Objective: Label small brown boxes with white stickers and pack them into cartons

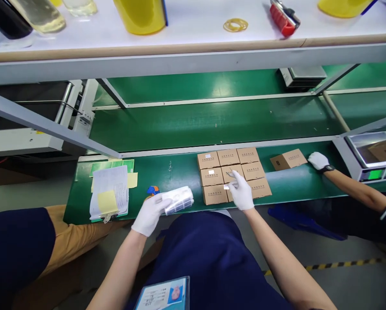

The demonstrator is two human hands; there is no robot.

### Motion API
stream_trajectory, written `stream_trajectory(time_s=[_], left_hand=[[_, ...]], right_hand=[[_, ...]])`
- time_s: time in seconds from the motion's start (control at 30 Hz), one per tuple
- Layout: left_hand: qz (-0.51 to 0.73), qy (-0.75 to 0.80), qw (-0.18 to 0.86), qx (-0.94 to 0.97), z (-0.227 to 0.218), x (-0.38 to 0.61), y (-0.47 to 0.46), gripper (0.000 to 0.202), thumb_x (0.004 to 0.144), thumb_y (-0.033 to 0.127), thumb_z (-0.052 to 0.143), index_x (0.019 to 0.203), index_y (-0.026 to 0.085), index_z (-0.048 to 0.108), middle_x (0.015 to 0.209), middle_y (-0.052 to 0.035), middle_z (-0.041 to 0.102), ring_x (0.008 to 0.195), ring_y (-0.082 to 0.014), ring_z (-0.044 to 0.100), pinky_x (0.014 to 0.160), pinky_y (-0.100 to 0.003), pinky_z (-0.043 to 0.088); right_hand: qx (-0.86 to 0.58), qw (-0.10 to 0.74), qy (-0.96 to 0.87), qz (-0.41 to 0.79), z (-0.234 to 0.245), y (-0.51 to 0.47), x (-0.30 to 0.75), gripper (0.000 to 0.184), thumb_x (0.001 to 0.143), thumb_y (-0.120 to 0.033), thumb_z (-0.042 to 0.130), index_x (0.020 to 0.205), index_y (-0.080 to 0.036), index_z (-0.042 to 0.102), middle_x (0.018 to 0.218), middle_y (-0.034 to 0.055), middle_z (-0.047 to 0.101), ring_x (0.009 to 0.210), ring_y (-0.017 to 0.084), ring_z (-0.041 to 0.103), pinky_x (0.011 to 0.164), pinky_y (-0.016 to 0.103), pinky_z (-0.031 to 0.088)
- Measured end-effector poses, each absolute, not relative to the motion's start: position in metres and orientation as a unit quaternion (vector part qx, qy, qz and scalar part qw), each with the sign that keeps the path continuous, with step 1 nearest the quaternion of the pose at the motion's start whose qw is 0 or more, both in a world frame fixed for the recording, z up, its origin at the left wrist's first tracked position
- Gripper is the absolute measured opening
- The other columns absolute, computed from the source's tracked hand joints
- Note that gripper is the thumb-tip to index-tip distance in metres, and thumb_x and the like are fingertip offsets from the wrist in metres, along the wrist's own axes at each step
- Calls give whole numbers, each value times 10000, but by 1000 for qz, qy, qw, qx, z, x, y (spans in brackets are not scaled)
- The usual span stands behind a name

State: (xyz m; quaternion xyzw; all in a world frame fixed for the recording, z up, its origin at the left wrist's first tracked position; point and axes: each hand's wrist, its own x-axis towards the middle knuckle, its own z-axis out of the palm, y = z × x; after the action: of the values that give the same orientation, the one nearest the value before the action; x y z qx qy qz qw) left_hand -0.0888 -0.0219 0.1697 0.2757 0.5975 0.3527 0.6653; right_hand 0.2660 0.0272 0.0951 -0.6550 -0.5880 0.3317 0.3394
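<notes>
Fingers of the left hand grip one end of a white packet, probably light, slick, pliable and best held by its sides, at the near edge of the table, while the right hand bends its fingers, hold unclear, over stiff-looking cardboard boxes.

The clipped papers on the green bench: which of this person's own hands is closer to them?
Left. The left hand is a short way right of the clipped papers; the right hand is much farther right, at the brown boxes.
</notes>
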Motion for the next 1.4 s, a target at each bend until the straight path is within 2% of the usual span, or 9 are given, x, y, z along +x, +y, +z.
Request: stream_trajectory(time_s=[0.13,0.33,0.63,0.93,1.0,1.13,1.2,1.33,1.4], left_hand=[[368,612,664,221,166,-104,-24,491,762,395,882,1173,147,781,1271,-148,759,1203,-329,700,1032,-404,574],[371,617,670,184,165,-100,-26,572,696,413,932,1163,123,776,1265,-164,759,1181,-331,709,1032,-412,572],[364,631,666,163,164,-105,-22,586,636,400,967,1123,122,795,1253,-168,765,1213,-362,690,1034,-423,566],[358,622,676,166,158,-107,-17,582,695,387,940,1176,104,772,1277,-180,751,1210,-350,693,1021,-412,567],[357,621,677,169,157,-106,-17,581,704,389,935,1183,105,770,1283,-180,749,1210,-345,692,1021,-404,564],[354,617,682,169,158,-105,-15,579,707,390,932,1184,104,770,1284,-178,749,1218,-353,688,1033,-416,560],[354,619,682,165,159,-104,-14,571,703,381,935,1177,107,773,1276,-173,754,1215,-357,691,1036,-424,561],[344,616,688,168,157,-100,-11,566,724,380,918,1197,108,768,1295,-173,745,1230,-358,684,1035,-420,564],[339,614,693,168,155,-96,-8,576,727,383,912,1208,102,764,1305,-177,739,1245,-362,675,1032,-416,566]], right_hand=[[-655,304,-584,371,49,26,262,624,887,-232,489,1507,-157,495,1384,156,635,857,164,684,902,382,605],[-632,291,-597,398,20,27,242,625,886,-190,465,1507,-127,486,1399,153,633,824,144,674,903,347,586],[-637,307,-598,376,3,26,239,638,875,-174,475,1510,-236,504,1388,103,649,790,169,685,861,387,614],[-636,306,-614,354,4,22,237,624,903,-155,449,1515,-267,502,1382,80,651,792,166,677,876,370,605],[-632,295,-623,354,7,22,234,643,913,-138,420,1538,-278,478,1411,78,631,858,176,685,914,372,596],[-603,267,-672,337,15,24,224,710,908,-99,380,1593,-284,393,1503,70,555,1225,235,615,1056,409,534],[-608,236,-697,298,17,25,223,728,904,-131,441,1615,-265,354,1458,103,574,1250,285,582,1057,459,517],[-696,180,-675,168,18,30,249,853,864,-329,662,1632,-196,314,1268,183,619,1133,385,568,993,570,485],[-731,182,-646,122,17,33,273,865,858,-379,681,1620,-164,331,1244,203,609,1145,401,550,1002,588,462]])
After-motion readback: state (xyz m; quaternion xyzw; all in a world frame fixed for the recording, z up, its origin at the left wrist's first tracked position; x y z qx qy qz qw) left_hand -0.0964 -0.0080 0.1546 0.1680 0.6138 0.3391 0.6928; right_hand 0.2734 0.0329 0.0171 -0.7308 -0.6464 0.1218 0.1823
